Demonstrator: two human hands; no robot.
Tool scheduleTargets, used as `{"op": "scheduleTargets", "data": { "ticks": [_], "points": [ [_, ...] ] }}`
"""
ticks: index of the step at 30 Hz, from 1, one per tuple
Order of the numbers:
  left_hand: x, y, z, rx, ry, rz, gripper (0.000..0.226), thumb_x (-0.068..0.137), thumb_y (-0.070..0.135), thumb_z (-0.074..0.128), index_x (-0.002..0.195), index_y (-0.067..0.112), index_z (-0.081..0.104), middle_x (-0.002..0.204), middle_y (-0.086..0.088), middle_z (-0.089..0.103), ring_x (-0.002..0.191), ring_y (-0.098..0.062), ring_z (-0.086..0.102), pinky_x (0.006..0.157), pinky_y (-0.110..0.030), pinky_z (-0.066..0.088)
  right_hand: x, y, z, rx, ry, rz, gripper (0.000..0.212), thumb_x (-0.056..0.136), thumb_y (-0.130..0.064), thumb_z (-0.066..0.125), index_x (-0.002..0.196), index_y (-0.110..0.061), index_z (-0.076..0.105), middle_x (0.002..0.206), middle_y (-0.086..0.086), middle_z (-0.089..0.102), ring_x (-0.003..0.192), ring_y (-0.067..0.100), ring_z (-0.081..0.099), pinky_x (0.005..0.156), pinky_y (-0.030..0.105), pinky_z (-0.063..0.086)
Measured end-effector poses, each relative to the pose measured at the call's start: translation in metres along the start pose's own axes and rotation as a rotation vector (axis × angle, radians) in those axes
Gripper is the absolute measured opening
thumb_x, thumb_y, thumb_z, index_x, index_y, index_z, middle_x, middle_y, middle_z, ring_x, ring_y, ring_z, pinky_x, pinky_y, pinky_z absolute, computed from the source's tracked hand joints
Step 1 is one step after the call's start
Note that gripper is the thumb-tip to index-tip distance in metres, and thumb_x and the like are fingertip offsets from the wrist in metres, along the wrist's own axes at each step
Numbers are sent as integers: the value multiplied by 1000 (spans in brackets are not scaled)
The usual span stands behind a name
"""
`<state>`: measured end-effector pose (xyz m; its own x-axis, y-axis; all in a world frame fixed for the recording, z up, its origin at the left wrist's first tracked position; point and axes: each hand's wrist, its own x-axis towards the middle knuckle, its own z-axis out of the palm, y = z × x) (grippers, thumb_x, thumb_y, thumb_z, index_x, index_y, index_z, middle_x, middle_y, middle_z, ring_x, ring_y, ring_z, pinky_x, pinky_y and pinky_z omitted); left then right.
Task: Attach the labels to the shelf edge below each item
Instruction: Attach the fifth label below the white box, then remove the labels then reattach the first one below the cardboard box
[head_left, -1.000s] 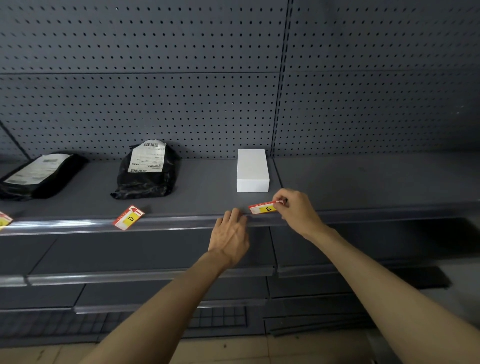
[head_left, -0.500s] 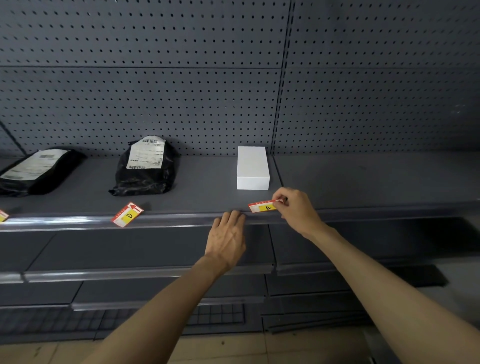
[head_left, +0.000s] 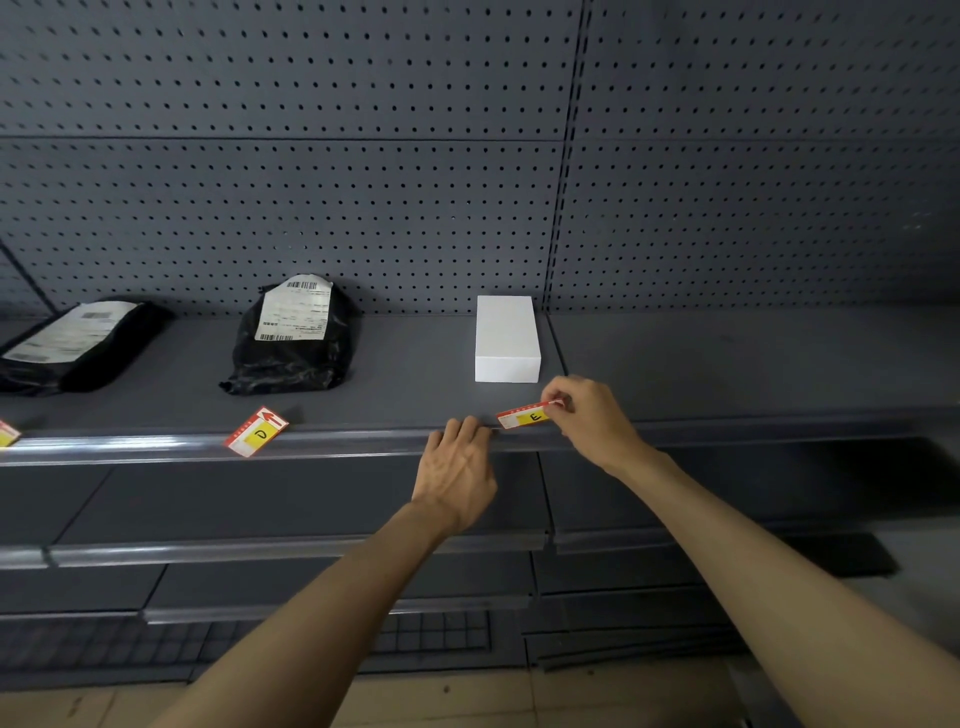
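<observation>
A white box (head_left: 506, 339) stands on the grey shelf (head_left: 405, 384). Just in front of it my right hand (head_left: 592, 421) pinches a red and yellow label marked E (head_left: 524, 415) by its right end, held low over the shelf's front edge (head_left: 337, 444). My left hand (head_left: 457, 467) rests with its fingertips on that edge, just left of the label. Further left a label marked D (head_left: 256, 432) lies tilted on the edge, below a black parcel (head_left: 293, 338). A second black parcel (head_left: 78, 345) lies at far left with part of another label (head_left: 8, 434) below it.
A grey pegboard wall (head_left: 363, 182) backs the shelf. Lower grey shelves (head_left: 260, 551) step out beneath. The right bay of the shelf (head_left: 753, 364) holds nothing. Tan floor tiles (head_left: 467, 696) show at the bottom.
Both hands stay almost still at the shelf edge. The E label keeps its place between my right fingers, tilted slightly; the view has shifted a little.
</observation>
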<state>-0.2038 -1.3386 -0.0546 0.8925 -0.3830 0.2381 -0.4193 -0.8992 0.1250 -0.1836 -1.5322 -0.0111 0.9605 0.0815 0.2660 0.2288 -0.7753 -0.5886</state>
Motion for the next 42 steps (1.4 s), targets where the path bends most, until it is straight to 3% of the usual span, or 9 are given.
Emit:
{"op": "scheduleTargets", "data": {
  "ticks": [7, 18, 20, 22, 24, 26, 28, 32, 42],
  "points": [
    [-2, -1, -1, 1, -13, 2, 39, 87, 18, 43, 125, 16, 52, 122, -2, 53, 107, -22, 47, 97, -37, 40, 6, -3, 8, -89, -89, -38, 13, 92, -8, 55, 86, -8, 67, 88, 5, 62, 77, 19, 59, 72, 38, 53],
    [4, -6, -1, -29, -37, -9, 35, 93, 21, 43, 127, 17, 51, 125, -3, 51, 111, -22, 47, 100, -37, 40, 8, -5, 18, -135, -120, -28, 15, 95, -12, 54, 92, -9, 69, 96, 7, 60, 85, 19, 61, 74, 32, 52],
    [5, -8, -3, -35, -43, 1, 35, 94, 23, 43, 127, 17, 50, 125, -4, 51, 112, -22, 48, 101, -38, 39, 6, -4, 18, -135, -112, -12, 14, 94, -13, 57, 101, -8, 67, 103, 7, 60, 90, 19, 62, 78, 31, 53],
    [5, -12, -6, -47, -35, 6, 33, 94, 24, 43, 126, 16, 50, 125, -5, 52, 112, -22, 48, 102, -38, 39, 3, -6, 17, -142, -105, 1, 26, 93, -16, 59, 118, -9, 61, 115, 7, 57, 96, 20, 63, 80, 33, 56],
    [5, -19, -12, -55, -11, 5, 30, 94, 26, 43, 121, 16, 52, 123, -5, 53, 111, -23, 49, 99, -38, 40, 1, -12, 17, -196, -73, -19, 36, 93, -22, 60, 126, -11, 53, 121, 5, 51, 93, 20, 65, 76, 35, 58],
    [3, -32, -22, -54, -3, -7, 28, 94, 26, 44, 117, 15, 54, 120, -6, 55, 109, -24, 50, 96, -38, 41, 2, -23, 18, -268, -11, -64, 31, 93, -28, 59, 120, -13, 53, 118, 3, 51, 81, 17, 65, 67, 34, 57],
    [0, -50, -34, -30, -2, -25, 28, 92, 26, 44, 115, 14, 56, 119, -6, 56, 109, -25, 51, 94, -38, 40, 4, -40, 22, -312, 31, -111, 25, 92, -31, 58, 108, -12, 56, 109, 1, 53, 78, 17, 61, 62, 31, 51],
    [-17, -105, -66, 5, 12, -90, 30, 93, 31, 45, 113, 12, 59, 117, -7, 58, 110, -28, 51, 94, -41, 41, 15, -91, 51, -348, 25, -210, 23, 91, -36, 55, 91, -14, 61, 94, 0, 60, 88, 19, 56, 64, 30, 42],
    [-130, -298, -179, 128, 77, -282, 36, 92, 40, 47, 111, 13, 61, 115, -7, 64, 112, -28, 53, 92, -41, 43, 37, -296, 163, -273, -86, -375, 29, 91, -42, 53, 87, -14, 59, 90, 2, 62, 86, 21, 56, 66, 31, 41]
  ]
}}
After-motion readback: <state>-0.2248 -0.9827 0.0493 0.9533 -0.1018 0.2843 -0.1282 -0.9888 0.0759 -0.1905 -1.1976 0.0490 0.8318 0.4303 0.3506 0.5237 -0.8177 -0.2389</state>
